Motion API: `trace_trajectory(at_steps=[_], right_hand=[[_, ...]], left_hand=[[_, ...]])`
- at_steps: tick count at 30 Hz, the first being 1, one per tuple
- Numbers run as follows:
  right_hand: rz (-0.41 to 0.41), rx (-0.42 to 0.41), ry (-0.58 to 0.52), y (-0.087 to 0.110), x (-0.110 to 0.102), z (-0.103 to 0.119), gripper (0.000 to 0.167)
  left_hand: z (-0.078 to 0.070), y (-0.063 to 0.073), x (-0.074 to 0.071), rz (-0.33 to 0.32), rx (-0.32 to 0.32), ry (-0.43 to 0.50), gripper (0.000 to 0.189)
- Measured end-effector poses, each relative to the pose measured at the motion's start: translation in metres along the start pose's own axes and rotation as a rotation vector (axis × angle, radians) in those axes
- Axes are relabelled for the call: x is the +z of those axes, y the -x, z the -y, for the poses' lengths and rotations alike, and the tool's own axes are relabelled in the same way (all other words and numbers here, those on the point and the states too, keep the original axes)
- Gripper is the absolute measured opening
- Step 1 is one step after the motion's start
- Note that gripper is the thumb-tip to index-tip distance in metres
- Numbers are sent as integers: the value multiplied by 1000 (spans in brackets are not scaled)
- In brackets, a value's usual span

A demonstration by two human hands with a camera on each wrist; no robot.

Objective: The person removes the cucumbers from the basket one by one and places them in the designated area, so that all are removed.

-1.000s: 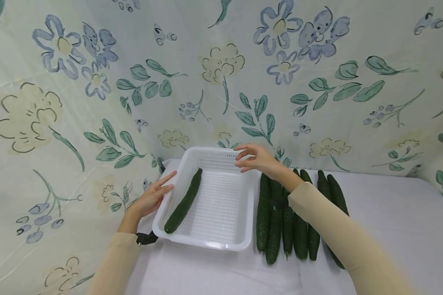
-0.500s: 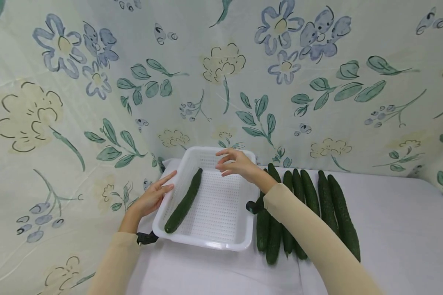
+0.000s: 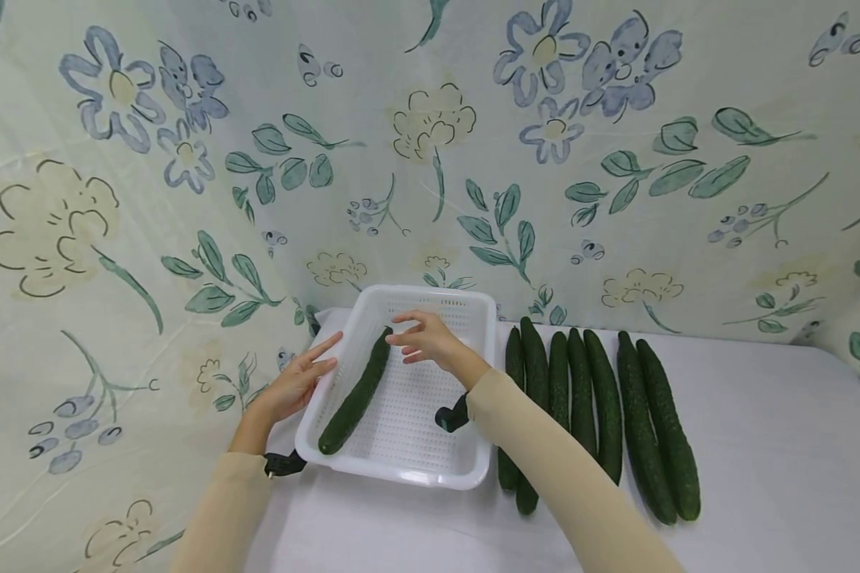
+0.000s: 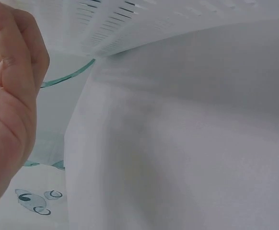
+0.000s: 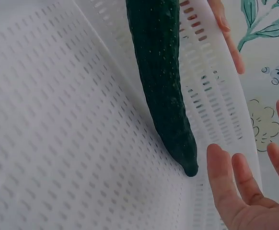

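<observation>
A white plastic basket (image 3: 430,480) stands on the table with one dark green cucumber (image 3: 354,410) lying along its left side. My left hand (image 3: 297,386) is at the basket's left side, fingers extended and fingertips right at the rim; in the left wrist view the hand (image 4: 15,81) shows beside the perforated wall. Over the basket my right hand (image 3: 426,338) holds nothing, its fingers spread and slightly bent near the cucumber's narrow upper end. In the right wrist view the right fingers (image 5: 221,177) are apart from the cucumber (image 5: 163,86).
Several more cucumbers (image 3: 638,430) lie side by side on the white-covered table (image 3: 774,446), right of the basket. My right forearm crosses over some of them. A floral cloth (image 3: 401,159) hangs behind the table and down its left side.
My right hand has moved left and slightly down, from the basket's upper right corner to near the cucumber's upper end. The left hand, basket and cucumber have stayed put.
</observation>
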State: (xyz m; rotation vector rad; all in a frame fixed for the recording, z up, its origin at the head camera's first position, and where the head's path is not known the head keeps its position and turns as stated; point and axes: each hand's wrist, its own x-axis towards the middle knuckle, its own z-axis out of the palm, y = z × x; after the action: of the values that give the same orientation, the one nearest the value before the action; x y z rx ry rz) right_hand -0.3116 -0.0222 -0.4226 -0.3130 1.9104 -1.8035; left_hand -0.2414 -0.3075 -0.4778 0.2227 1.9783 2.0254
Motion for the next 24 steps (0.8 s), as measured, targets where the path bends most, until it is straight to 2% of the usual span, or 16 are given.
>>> trace_trajectory(at_steps=[5, 15, 20, 24], right_hand=[[15, 81, -70, -5, 12, -10, 58], [-15, 159, -28, -7, 32, -16, 56], [1, 180, 3, -6, 42, -24, 57], [15, 195, -25, -5, 49, -30, 59]], left_hand=[[0, 0, -1, 5, -3, 3, 58], [0, 0, -2, 2, -1, 4, 57], [0, 0, -2, 14, -1, 11, 57], [0, 0, -1, 22, 0, 8, 57]])
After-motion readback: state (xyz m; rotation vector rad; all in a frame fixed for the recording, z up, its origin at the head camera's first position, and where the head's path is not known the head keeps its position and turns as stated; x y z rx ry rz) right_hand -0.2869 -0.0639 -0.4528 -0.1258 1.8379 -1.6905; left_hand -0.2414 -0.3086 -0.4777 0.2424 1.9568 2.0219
